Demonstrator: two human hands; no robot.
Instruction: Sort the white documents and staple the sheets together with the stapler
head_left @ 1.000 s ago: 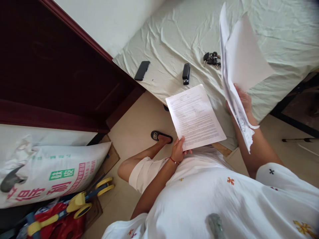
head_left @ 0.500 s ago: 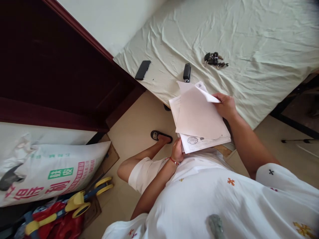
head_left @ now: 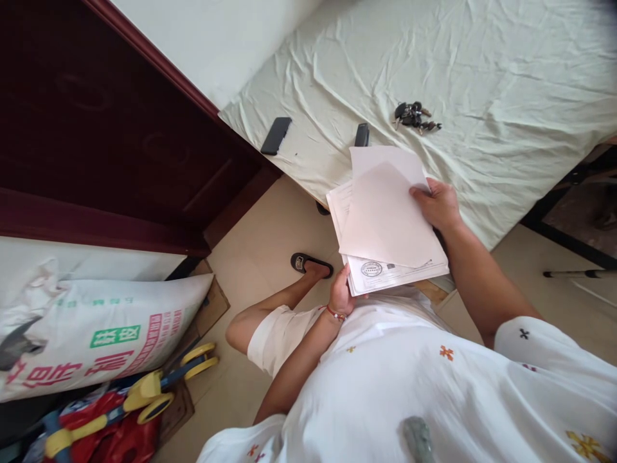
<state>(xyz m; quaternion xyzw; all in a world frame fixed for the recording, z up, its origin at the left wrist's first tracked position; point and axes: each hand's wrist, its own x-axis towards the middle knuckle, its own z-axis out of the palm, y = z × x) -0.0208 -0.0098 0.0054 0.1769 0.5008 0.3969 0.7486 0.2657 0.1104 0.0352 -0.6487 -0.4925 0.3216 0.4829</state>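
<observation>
Above my lap I hold a stack of papers (head_left: 419, 273), its lower sheet printed and bearing a round stamp. My left hand (head_left: 341, 293) grips the stack at its lower left corner, the fingers passing underneath. On the upper right side, my right hand (head_left: 436, 204) is closed on the papers, with the thumb on top of a sheet. A blank-looking sheet (head_left: 380, 218) lies askew over the stack, and another sheet reaches past its top edge. Just beyond the papers, a black stapler (head_left: 362, 134) rests on the bed, its near end hidden behind the sheet.
A black phone-like slab (head_left: 276, 136) and a bunch of keys (head_left: 415, 116) lie on the pale bed sheet (head_left: 506, 77). To the left are a dark red door (head_left: 96, 128), a full white sack (head_left: 110, 328) and a yellow-wheeled toy (head_left: 159, 386) on the floor.
The sheet in my right hand was folded over and now lies flat, extending farther past the top of the stack and covering part of the stapler. My left hand stays at the lower corner.
</observation>
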